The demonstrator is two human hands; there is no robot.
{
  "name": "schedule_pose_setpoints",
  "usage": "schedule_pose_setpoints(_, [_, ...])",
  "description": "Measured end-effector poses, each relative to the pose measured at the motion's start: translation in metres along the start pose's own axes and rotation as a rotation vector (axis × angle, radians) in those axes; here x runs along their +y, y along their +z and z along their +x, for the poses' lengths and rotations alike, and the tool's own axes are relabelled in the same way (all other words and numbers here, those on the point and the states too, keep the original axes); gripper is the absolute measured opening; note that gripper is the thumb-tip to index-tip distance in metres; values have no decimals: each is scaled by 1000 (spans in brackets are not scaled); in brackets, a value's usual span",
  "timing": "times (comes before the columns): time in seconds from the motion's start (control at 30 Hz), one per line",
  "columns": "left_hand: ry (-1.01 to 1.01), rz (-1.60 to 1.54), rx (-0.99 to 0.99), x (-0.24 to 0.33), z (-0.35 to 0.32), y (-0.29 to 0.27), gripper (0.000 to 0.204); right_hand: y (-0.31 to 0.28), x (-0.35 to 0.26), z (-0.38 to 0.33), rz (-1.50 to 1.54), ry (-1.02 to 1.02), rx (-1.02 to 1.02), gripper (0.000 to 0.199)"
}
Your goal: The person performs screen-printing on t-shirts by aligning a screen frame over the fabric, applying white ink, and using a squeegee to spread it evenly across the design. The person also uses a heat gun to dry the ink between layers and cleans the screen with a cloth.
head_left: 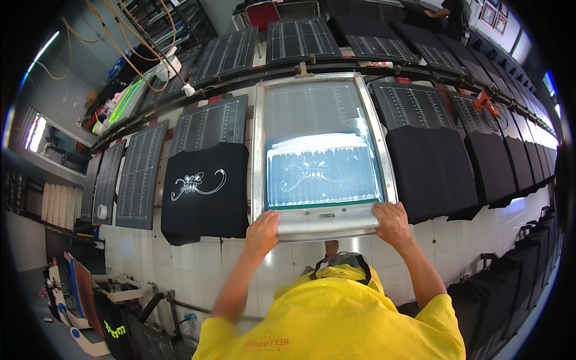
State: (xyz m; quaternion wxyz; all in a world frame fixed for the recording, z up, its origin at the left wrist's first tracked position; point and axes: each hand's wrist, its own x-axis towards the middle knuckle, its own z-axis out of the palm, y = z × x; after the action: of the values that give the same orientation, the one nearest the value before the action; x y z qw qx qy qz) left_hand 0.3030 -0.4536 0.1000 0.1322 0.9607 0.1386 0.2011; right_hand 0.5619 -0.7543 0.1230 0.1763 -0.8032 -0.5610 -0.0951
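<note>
A silk-screen frame (260, 138) with silver metal edges lies in front of me. White ink (318, 141) forms a band across its mesh, above a blue area with a scroll-and-star design. At the near end sits a squeegee (327, 221) with a silver holder and a green blade edge. My left hand (262, 233) is closed around the near left corner of the frame, beside the squeegee's end. My right hand (392, 223) grips the near right corner in the same way. What lies beneath the screen is hidden.
To the left, a black T-shirt (204, 195) with a silver scroll print covers a board. More black shirts (429, 171) lie on boards to the right. A rail (228, 84) runs behind the frame. An orange tool (485, 103) rests farther right, and cables (129, 45) hang at upper left.
</note>
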Motion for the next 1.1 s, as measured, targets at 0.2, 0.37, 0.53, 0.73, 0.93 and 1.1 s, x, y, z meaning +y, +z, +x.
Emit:
schedule_pose_setpoints(0.2, [-33,-2,-89,10,-34,9,39,-2,-20,-24,-34,54,-179,57])
schedule_pose_setpoints(0.37, [-49,18,-202,19,-44,7,54,-6,-31,-34,-4,105,-251,75])
schedule_pose_setpoints(0.53, [-65,-111,-210,28,-41,-12,56,-6,-25,-40,148,175,-167,61])
schedule_pose_setpoints(0.73, [-351,-288,150,-12,-39,-6,51,23,26,-43,318,582,288,37])
schedule_pose_setpoints(0.93, [-666,-222,140,-59,-51,28,25,62,56,-47,629,885,321,25])
schedule_pose_setpoints(1.1, [-670,-275,140,-66,-50,40,25,73,66,-40,840,1038,384,18])
